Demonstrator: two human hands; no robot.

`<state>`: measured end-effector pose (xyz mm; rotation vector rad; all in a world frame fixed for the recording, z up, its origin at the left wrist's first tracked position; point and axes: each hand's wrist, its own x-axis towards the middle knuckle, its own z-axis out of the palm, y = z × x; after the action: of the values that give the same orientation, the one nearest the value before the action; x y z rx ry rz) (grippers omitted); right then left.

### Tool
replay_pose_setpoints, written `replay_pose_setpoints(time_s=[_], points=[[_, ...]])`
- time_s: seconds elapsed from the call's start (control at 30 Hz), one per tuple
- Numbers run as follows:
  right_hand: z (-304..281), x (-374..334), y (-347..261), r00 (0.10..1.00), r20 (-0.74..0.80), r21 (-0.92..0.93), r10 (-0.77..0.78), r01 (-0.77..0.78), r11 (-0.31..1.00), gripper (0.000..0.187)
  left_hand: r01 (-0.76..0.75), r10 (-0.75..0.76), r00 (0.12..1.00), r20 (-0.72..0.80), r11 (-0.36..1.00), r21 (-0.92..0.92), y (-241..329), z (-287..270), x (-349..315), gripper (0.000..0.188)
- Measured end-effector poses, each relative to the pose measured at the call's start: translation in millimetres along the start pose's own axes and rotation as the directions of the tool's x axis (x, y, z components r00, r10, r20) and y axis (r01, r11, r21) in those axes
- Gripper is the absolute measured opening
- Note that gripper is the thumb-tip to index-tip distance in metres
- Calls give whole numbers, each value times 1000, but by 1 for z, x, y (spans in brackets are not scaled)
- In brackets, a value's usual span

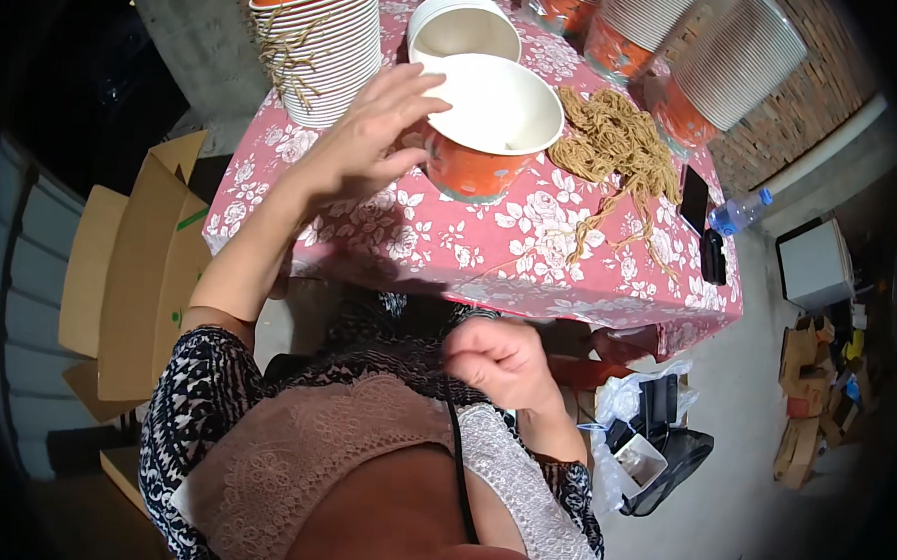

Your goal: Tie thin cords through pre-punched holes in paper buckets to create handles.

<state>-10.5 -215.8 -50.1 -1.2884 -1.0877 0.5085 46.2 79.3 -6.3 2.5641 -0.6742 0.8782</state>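
Observation:
An orange-and-white paper bucket [481,166] stands upright near the middle of the table, its white inside facing up. My left hand [390,127] is at its left side, fingers apart, the tips over the rim; whether they touch it I cannot tell. My right hand [505,363] is closed in front of my body, below the table's front edge, and what it holds, if anything, is hidden. Right of the bucket lies a loose heap of tan twine [620,137], strands trailing forward. Behind the bucket another white paper bucket [466,31] lies tipped, its mouth facing me.
A tall stack of paper buckets [323,59] with twine pieces on its side stands at the left. More stacks [728,72] line the far right. A phone [693,199], black case [713,257] and water bottle [740,212] sit at the right edge. Cardboard boxes [133,276] stand left.

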Motion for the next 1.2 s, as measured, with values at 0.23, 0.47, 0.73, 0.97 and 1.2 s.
replay_pose_setpoints(time_s=[0.23, 0.47, 0.73, 0.97, 1.2], points=[[8, 21, -17, 928, 214, 139, -306, 281, 950, 3, 136, -121, 989, 82, 966, -218, 11, 20, 17, 16], [-16, -5, 2, 950, -272, 322, -156, 243, 915, 19, 239, -301, 954, 2, 754, -611, -4, 7, 24, 11], [-41, 5, 5, 779, -611, 207, -139, 327, 922, 17, 297, -331, 939, 92, 646, -703, -1, -1, 27, 13], [-50, 14, 17, 656, -753, 17, -47, 91, 996, 16, 240, -282, 957, 62, 661, -711, -10, 4, 28, 12], [-48, 26, 18, 734, -573, -713, -365, -226, 664, 50, 307, -368, 929, 50, 685, -661, 10, 1, 30, 13]])
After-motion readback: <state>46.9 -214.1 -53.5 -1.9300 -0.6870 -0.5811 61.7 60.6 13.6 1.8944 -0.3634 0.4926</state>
